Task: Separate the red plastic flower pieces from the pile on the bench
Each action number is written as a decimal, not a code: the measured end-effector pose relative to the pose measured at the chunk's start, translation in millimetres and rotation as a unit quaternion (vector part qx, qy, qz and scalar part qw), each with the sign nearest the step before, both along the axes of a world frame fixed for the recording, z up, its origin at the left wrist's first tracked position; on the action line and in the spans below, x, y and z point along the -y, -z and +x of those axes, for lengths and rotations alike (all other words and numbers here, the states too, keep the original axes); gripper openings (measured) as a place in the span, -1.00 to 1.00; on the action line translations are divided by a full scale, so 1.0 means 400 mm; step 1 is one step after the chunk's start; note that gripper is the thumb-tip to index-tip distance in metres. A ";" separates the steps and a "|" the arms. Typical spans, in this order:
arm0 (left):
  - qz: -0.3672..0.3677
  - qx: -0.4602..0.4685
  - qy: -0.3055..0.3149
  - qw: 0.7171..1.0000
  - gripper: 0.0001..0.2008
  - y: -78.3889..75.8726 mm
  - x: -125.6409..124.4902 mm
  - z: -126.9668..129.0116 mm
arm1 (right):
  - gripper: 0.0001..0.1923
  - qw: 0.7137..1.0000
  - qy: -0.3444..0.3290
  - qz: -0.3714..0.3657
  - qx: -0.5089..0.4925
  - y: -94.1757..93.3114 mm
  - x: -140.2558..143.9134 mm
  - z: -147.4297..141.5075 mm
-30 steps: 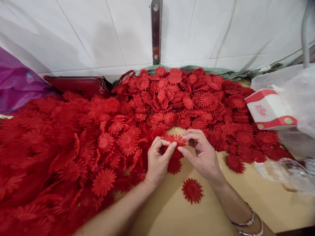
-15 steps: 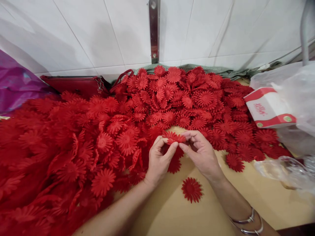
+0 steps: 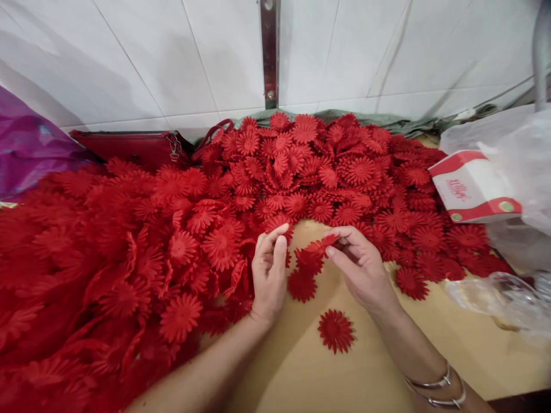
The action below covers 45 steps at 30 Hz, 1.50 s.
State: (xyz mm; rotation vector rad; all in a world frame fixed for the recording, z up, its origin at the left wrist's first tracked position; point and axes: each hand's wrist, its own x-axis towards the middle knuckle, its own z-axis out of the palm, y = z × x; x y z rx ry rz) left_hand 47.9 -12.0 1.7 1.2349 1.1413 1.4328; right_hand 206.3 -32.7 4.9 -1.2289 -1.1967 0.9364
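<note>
Between the thumb and fingers of my right hand [image 3: 361, 267] is a red artificial flower piece [image 3: 321, 245] with narrow petals, seen nearly edge-on. My left hand [image 3: 270, 272] is apart from it, a little to the left, with thumb and fingers separated and nothing visible between them. Below the held piece, more red flower pieces [image 3: 302, 284] lie on the table between my hands. Closer to me, a single red flower [image 3: 336, 331] lies flat by itself.
Heaped red flowers [image 3: 181, 246] spread over the left and back of the tan table [image 3: 456, 338]. Behind them are a red bag [image 3: 129, 147] and a tiled wall [image 3: 193, 57]. To the right stand a red-and-white box [image 3: 473, 186] and clear plastic [image 3: 503, 298]; purple plastic [image 3: 34, 143] is far left.
My left hand has let go of the flower piece and drawn off to the left, its fingers now apart. My right hand keeps hold of the piece, slightly further right.
</note>
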 end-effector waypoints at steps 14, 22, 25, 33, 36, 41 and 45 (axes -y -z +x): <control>-0.066 0.125 0.039 0.989 -0.61 0.001 0.002 0.019 | -0.82 0.975 0.057 0.132 0.172 -0.014 0.001 -0.005; -0.093 0.171 0.095 0.976 -0.79 0.004 0.000 0.024 | -0.89 0.967 0.042 0.134 0.214 -0.022 0.001 -0.014; -0.097 0.182 0.097 0.974 -0.79 0.005 -0.001 0.023 | -0.93 0.973 0.029 0.125 0.191 -0.021 0.000 -0.014; -0.084 0.159 0.125 0.976 -0.76 0.004 0.001 0.023 | -0.98 0.986 0.029 0.111 0.125 -0.006 -0.003 -0.014; -0.087 0.140 0.106 0.981 -0.73 0.007 0.001 0.022 | -0.95 0.994 0.067 0.073 0.049 0.000 -0.003 -0.011; -0.052 0.085 0.021 0.995 -0.73 0.018 -0.001 0.020 | -0.87 0.992 0.126 0.024 -0.019 0.020 -0.011 0.005; -0.001 0.040 -0.028 0.999 -0.63 0.021 0.000 0.016 | -0.81 0.992 0.112 0.005 -0.063 0.030 -0.019 0.006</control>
